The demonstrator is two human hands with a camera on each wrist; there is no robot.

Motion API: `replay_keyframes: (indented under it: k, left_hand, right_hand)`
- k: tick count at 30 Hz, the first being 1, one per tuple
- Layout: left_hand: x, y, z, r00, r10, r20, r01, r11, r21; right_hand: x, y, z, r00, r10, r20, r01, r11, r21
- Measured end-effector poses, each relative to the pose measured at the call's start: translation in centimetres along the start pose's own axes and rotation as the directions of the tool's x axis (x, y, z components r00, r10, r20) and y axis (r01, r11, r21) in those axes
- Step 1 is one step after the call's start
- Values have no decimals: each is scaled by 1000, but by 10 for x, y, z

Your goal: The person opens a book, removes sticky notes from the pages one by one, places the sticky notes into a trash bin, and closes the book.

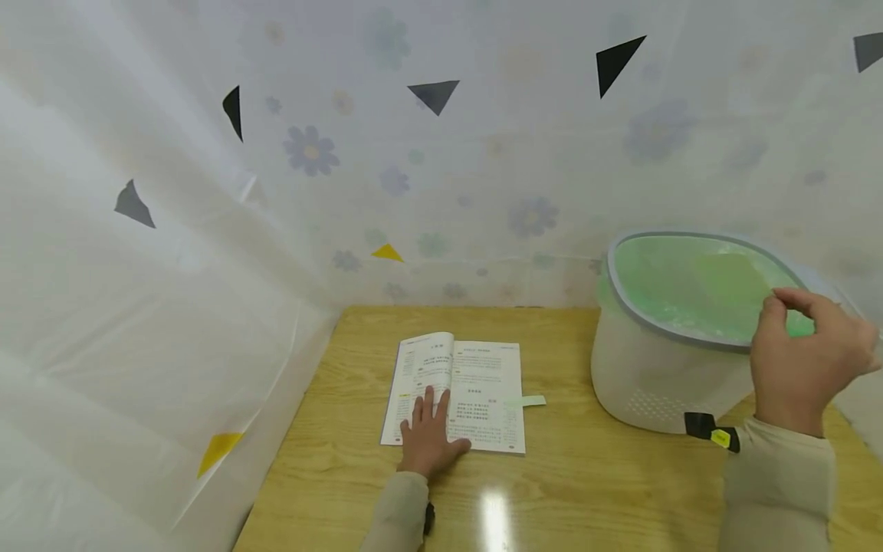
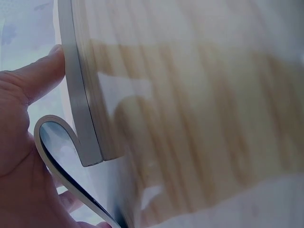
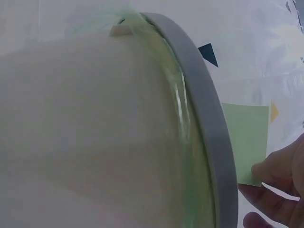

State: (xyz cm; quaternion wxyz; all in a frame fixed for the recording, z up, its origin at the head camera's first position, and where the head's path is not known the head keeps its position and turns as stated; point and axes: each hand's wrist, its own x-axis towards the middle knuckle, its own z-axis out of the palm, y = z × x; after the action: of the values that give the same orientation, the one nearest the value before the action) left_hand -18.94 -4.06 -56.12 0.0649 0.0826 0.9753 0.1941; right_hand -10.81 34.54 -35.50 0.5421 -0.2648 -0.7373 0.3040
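An open book (image 1: 486,368) with printed text lies on the wooden table. My left hand (image 1: 429,441) rests on its lower part, fingers spread across the left page and thumb out toward the right page. In the left wrist view the thumb (image 2: 45,71) touches the book, and a page side (image 2: 61,178) curls up by the palm. At the right stands a white bin (image 1: 645,376) with a grey rim (image 1: 638,310) and a green bag lining it. Over the bin's opening, my right hand (image 1: 814,353) pinches a pale green sticky note (image 3: 247,140) by its corner.
A pale green tab (image 1: 534,401) sticks out from the book's right edge. Behind the wooden table (image 1: 552,491) hangs a flower-patterned sheet (image 1: 483,169) with black and yellow triangles, and a white sheet (image 1: 103,330) runs along the left side.
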Motion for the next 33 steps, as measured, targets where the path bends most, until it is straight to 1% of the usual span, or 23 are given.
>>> replay_keyframes:
  k: [5, 8, 16, 21, 26, 28, 30, 33]
  left_hand:
    - [0, 1, 0, 1000, 7, -8, -7, 1000, 3]
    - [-1, 0, -1, 1000, 12, -14, -12, 1000, 5]
    - [-1, 0, 0, 1000, 15, -20, -14, 1000, 8]
    - [-1, 0, -2, 1000, 19, -20, -19, 1000, 10]
    - [-2, 1, -4, 1000, 20, -20, -20, 1000, 8]
    - [-2, 1, -4, 1000, 17, -18, -17, 1000, 12]
    - [-1, 1, -4, 1000, 15, -16, -15, 1000, 17]
    - [-1, 1, -3, 1000, 11, -13, -11, 1000, 20]
  right_hand:
    - [4, 3, -1, 999, -44, -6, 44, 999, -10]
    - [5, 5, 0, 999, -51, -4, 51, 999, -16]
    - [4, 9, 3, 999, -47, 4, 47, 999, -19]
    - [4, 11, 4, 998, -58, 11, 58, 998, -15]
    - [3, 12, 4, 998, -47, 52, 48, 999, -14]
    - [2, 11, 4, 998, -41, 55, 41, 999, -4]
    - [-1, 9, 6, 998, -54, 34, 53, 998, 21]
    - [-7, 4, 8, 993, -111, -27, 113, 989, 93]
